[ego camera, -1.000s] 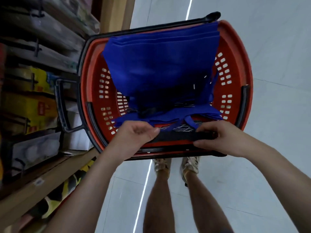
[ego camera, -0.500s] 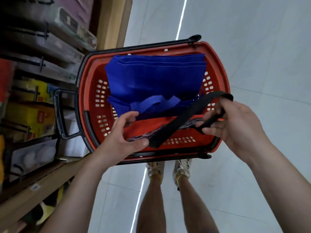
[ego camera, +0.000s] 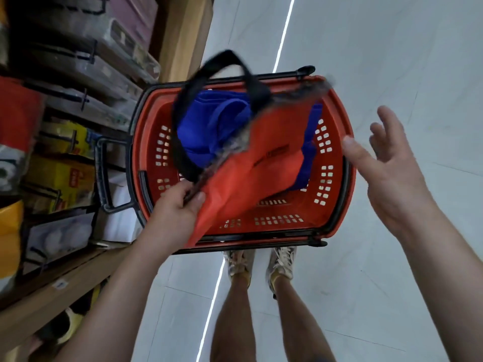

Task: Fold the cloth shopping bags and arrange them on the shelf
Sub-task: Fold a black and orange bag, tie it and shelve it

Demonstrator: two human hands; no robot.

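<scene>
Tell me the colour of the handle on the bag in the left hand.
Black. The handle loops above the red bag; the head view shows it.

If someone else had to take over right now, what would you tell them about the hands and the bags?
Left hand: pinches the red bag at its top edge, near the black handle, and holds it up over the red basket.
Right hand: open, holding nothing, beside the basket.
Blue bags: lying in the basket.
Done: the red bag is lifted up, not yet folded.
Left: fold it, fold the blue ones, arrange them all on the shelf.
</scene>
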